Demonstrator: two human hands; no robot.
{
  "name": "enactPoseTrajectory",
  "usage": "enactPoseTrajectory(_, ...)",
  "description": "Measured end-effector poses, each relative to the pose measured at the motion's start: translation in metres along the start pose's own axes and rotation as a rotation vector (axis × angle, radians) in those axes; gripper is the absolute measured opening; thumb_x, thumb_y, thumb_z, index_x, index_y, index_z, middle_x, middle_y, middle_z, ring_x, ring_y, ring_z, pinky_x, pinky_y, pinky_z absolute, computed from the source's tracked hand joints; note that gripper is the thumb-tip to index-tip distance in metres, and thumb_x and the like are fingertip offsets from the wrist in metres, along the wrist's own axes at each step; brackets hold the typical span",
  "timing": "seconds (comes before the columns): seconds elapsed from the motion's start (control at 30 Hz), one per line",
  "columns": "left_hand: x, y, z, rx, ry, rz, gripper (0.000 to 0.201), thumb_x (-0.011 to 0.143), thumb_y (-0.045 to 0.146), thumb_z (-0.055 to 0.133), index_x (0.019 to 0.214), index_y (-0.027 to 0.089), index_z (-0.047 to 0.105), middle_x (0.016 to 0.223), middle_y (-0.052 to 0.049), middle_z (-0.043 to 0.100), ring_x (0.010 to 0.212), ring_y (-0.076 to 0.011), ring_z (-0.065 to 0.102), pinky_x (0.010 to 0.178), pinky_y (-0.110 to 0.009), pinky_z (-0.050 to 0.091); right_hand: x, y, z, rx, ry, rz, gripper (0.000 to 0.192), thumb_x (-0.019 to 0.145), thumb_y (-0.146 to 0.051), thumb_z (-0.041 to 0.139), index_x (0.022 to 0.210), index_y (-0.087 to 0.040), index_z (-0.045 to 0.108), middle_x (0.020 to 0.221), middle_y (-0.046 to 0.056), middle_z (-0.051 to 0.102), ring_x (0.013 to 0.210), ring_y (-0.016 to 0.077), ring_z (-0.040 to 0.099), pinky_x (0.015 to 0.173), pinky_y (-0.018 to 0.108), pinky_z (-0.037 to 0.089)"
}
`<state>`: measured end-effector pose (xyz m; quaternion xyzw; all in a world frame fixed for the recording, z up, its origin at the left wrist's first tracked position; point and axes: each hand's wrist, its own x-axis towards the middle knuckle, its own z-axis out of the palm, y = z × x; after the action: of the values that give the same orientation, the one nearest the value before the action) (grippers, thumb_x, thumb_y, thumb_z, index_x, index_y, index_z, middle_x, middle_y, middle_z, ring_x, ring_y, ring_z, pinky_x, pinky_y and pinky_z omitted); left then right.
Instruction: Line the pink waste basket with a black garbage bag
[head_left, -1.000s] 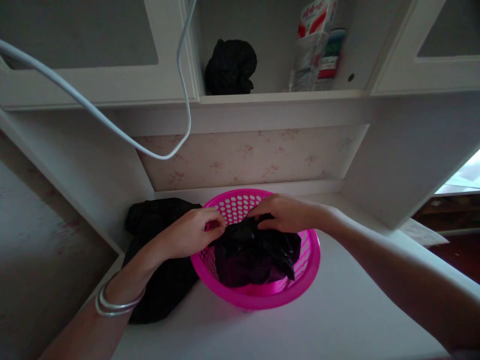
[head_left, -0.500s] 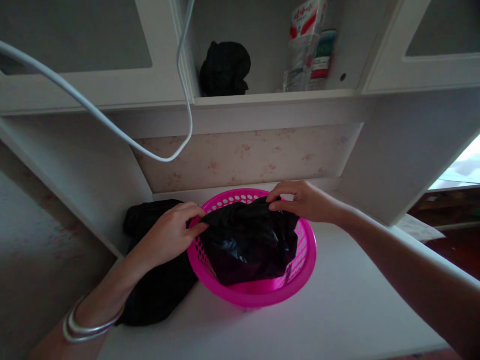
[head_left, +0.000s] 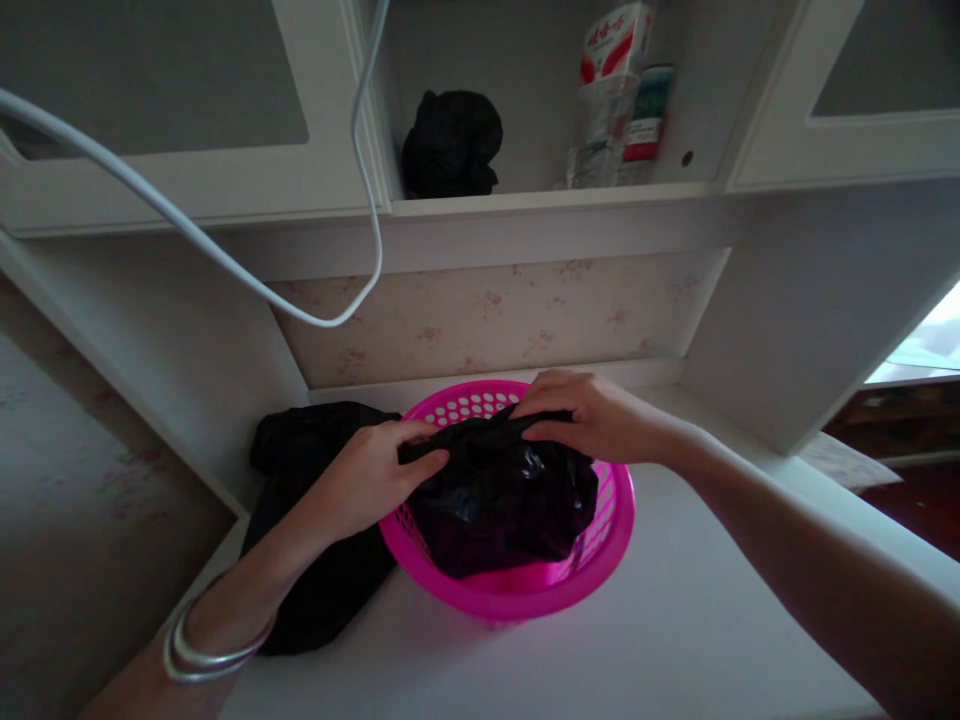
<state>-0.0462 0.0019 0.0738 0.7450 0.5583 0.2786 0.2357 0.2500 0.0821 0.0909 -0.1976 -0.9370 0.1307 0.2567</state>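
Note:
A glossy black plastic bag (head_left: 502, 505) lies crumpled inside a round pink plastic basket (head_left: 517, 605) with holes in its wall. My left hand (head_left: 379, 475) pinches the bag's upper left edge between thumb and fingers, over the basket's left rim. Gripping the top edge nearer the right is my right hand (head_left: 592, 415), its fingers closed on the plastic. What the bag contains, if anything, is hidden. Beside the basket, partly behind my left forearm, lies a dark black cloth or bag (head_left: 322, 600).
The basket stands on a white tabletop (head_left: 675, 600) between side panels. Above, an open shelf (head_left: 540, 195) holds a black bundle (head_left: 454, 145), a clear bottle (head_left: 607, 105) and a green-and-red container (head_left: 649, 115). A white cable (head_left: 202, 240) hangs in front at upper left.
Both hands have moved inward along the bag's top edge, the left one to the right and the right one slightly left. The bag's top is gathered a little more.

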Motion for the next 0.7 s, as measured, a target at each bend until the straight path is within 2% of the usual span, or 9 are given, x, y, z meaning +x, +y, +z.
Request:
enactPoseTrajectory(0.07,-0.005,-0.014,-0.01,0.006,0.071,-0.004,0.031,0.093,0.049,0.062,0.104,0.023,0.076,0.109,-0.005,0.079,0.1,-0.0273,0.073,0.09,-0.041,0.054,-0.01,0.009,-0.005,0.055,0.119,0.084,0.022,0.098,-0.036,0.065,0.1,-0.02,0.08,0.093,0.006,0.075,0.088,0.0182,0.068,0.08,0.031,0.05)
enactPoseTrajectory(0.2,-0.019,-0.049,-0.033,-0.196,0.332,-0.164,0.037,0.081,0.05,0.075,0.105,0.022,0.071,0.103,-0.006,0.079,0.098,-0.0304,0.071,0.092,-0.045,0.054,-0.04,0.041,-0.01,0.301,0.422,0.422,0.032,0.088,-0.052,0.074,0.086,-0.02,0.075,0.086,0.003,0.072,0.083,0.0189,0.065,0.078,0.033,0.05)
enactPoseTrajectory(0.33,-0.034,-0.044,-0.035,-0.296,0.573,-0.142,0.025,0.077,0.037,0.077,0.093,0.023,0.063,0.095,-0.001,0.072,0.095,-0.0245,0.068,0.09,-0.039,0.053,-0.049,0.059,-0.005,0.576,0.592,0.493,0.038,0.078,-0.053,0.082,0.098,-0.023,0.07,0.094,0.002,0.072,0.085,0.0185,0.066,0.077,0.032,0.052)
enactPoseTrajectory(0.4,-0.047,-0.021,-0.028,-0.223,0.79,0.011,0.022,0.08,0.029,0.075,0.088,0.025,0.055,0.092,0.001,0.066,0.089,-0.0196,0.066,0.082,-0.034,0.054,-0.043,0.051,-0.001,0.531,0.714,0.412,0.035,0.078,-0.046,0.083,0.101,-0.025,0.066,0.098,0.002,0.07,0.088,0.0193,0.067,0.077,0.034,0.055)
enactPoseTrajectory(0.47,-0.061,0.008,-0.018,0.026,0.927,0.296,0.023,0.086,0.019,0.071,0.084,0.027,0.049,0.091,0.002,0.06,0.085,-0.0166,0.065,0.076,-0.031,0.054,-0.037,0.031,0.002,0.397,0.928,0.287,0.031,0.08,-0.035,0.083,0.103,-0.028,0.064,0.1,0.001,0.066,0.093,0.0195,0.066,0.083,0.037,0.056)
enactPoseTrajectory(0.53,-0.071,0.035,-0.008,0.425,0.752,0.59,0.02,0.09,0.01,0.066,0.087,0.026,0.055,0.097,0.0,0.061,0.092,-0.0154,0.065,0.083,-0.03,0.055,-0.031,0.001,0.004,0.17,1.105,0.089,0.029,0.081,-0.022,0.081,0.102,-0.032,0.063,0.098,0.0,0.062,0.096,0.0196,0.064,0.092,0.039,0.055)
enactPoseTrajectory(0.57,-0.071,0.044,-0.003,0.591,0.645,0.721,0.018,0.09,0.01,0.067,0.096,0.026,0.061,0.104,-0.002,0.064,0.1,-0.0176,0.065,0.092,-0.033,0.054,-0.028,-0.015,0.006,0.004,1.116,-0.058,0.029,0.083,-0.016,0.078,0.102,-0.032,0.063,0.094,0.001,0.062,0.094,0.0207,0.063,0.091,0.04,0.055)
enactPoseTrajectory(0.6,-0.068,0.051,0.001,0.729,0.533,0.805,0.021,0.092,0.01,0.067,0.107,0.024,0.064,0.114,-0.005,0.067,0.109,-0.0204,0.064,0.1,-0.036,0.052,-0.026,-0.029,0.007,-0.163,1.025,-0.205,0.029,0.084,-0.012,0.073,0.102,-0.032,0.064,0.091,0.001,0.064,0.09,0.0213,0.064,0.089,0.041,0.056)
enactPoseTrajectory(0.7,-0.041,0.051,0.005,0.979,0.385,0.799,0.039,0.097,0.017,0.062,0.136,0.014,0.061,0.138,-0.013,0.067,0.127,-0.0302,0.06,0.111,-0.047,0.046,-0.017,-0.054,0.009,-0.551,0.397,-0.415,0.022,0.093,-0.015,0.064,0.109,-0.029,0.065,0.103,0.003,0.075,0.097,0.0231,0.069,0.097,0.044,0.056)
